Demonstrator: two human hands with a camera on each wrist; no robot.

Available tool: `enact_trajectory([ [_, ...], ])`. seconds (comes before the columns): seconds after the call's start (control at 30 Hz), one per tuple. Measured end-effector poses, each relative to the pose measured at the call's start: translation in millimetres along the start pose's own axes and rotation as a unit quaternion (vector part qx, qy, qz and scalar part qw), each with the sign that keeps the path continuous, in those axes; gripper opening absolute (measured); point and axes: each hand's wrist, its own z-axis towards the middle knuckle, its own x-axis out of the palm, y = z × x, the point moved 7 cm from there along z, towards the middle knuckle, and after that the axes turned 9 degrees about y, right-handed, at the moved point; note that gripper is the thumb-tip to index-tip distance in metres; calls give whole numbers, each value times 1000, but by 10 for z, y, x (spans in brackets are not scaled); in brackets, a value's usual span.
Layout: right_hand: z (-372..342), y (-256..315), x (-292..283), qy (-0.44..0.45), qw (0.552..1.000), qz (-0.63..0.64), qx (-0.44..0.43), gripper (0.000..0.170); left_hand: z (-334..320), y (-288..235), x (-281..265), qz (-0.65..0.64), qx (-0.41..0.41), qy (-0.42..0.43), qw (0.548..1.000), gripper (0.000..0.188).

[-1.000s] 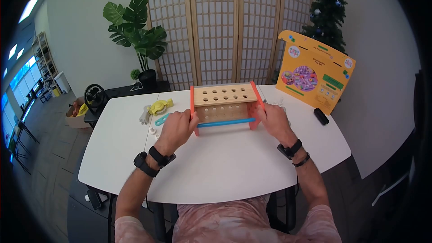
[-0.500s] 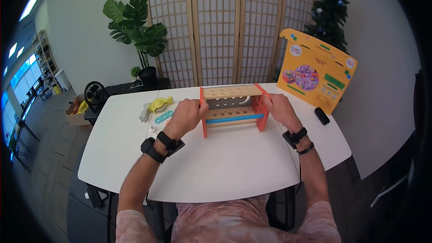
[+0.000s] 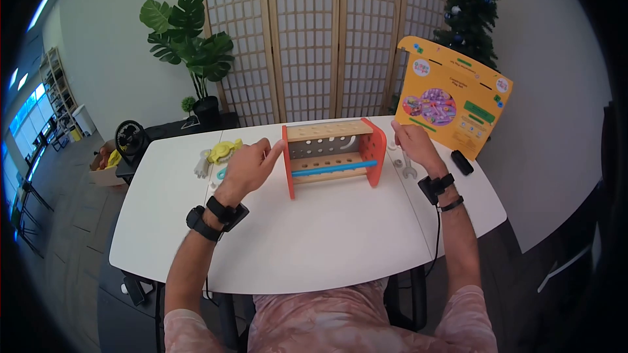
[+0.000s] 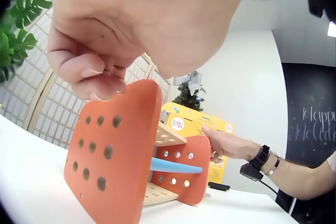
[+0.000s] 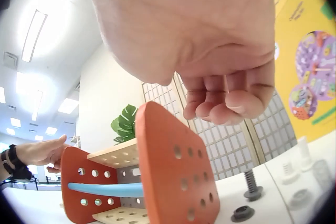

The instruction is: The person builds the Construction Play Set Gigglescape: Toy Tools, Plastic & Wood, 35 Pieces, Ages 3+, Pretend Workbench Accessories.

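Note:
A toy toolbox [image 3: 330, 132] stands upright on the table, with orange-red side panels full of holes, perforated wooden shelves and a blue rod [image 3: 333, 168] across its front. My left hand [image 3: 247, 167] hovers by the left panel [image 4: 113, 145], its fingers loosely curled with nothing in them and their tips close to the panel's top edge. Beyond the right panel [image 5: 176, 166], my right hand [image 3: 417, 145] is held above the tabletop, apart from the toolbox. Its fingers [image 5: 244, 103] bend loosely and hold nothing.
A grey toy wrench [image 3: 409, 168] lies under the right hand, beside a grey screw [image 5: 252, 186] and a nut [image 5: 243, 213]. Yellow toy pieces [image 3: 224, 151] and a grey piece [image 3: 202, 165] lie left. A yellow box [image 3: 451, 98] and a black case [image 3: 462, 162] stand right.
The toolbox was tilted and turned until its open front faces me, and its shelves show. Both hands have since let go and moved outward, the right one farther from its panel.

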Motion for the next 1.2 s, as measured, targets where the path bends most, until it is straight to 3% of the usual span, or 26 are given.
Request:
enact_trajectory([
  [0.2, -54, -878, 46, -31, 993, -113, -20, 25, -248, 589, -213, -36, -39, -25, 998, 58],
  [0.27, -106, -1165, 192, 20, 996, -67, -63, 44, -328, 876, -256, -41, -43, -50, 997, 54],
  [0.3, -154, -1275, 227, 21, 995, -67, -66, 44, -372, 984, -284, -41, -45, -51, 997, 54],
  [0.37, -229, -1385, 332, 46, 989, -123, -74, 60, -463, 1213, -336, -64, -88, -44, 993, 52],
  [0.4, -262, -1430, 339, 51, 988, -129, -66, 58, -515, 1287, -391, -59, -94, -43, 993, 48],
  [0.5, -454, -1283, 216, 32, 983, -179, -37, 54, -665, 1416, -515, -68, -93, -54, 992, 42],
  [0.53, -513, -1266, 173, 0, 977, -208, -55, 43, -713, 1446, -547, -67, -99, -56, 991, 42],
  [0.67, -671, -1162, 70, 21, 972, -220, -77, 24, -838, 1571, -584, -46, -123, -58, 990, 31],
  [0.83, -798, -1161, 87, 79, 977, -198, -18, 23, -871, 1681, -526, -14, -115, -66, 991, 22],
  [0.93, -883, -1135, 111, 88, 970, -224, -22, 24, -863, 1631, -410, 12, -94, -3, 996, 16],
  [1.0, -927, -1088, 99, 95, 965, -241, -24, 25, -865, 1672, -246, 61, -119, 88, 987, 19],
  [1.1, -1022, -894, 141, 130, 969, -211, 4, 25, -904, 1656, -141, 74, -121, 75, 987, 21],
  [1.17, -1066, -727, 160, 129, 988, -80, -35, 24, -914, 1702, -21, 79, -121, 70, 987, 23],
  [1.2, -1089, -650, 177, 129, 988, -80, -34, 24, -906, 1721, 26, 86, -119, 65, 987, 24],
])
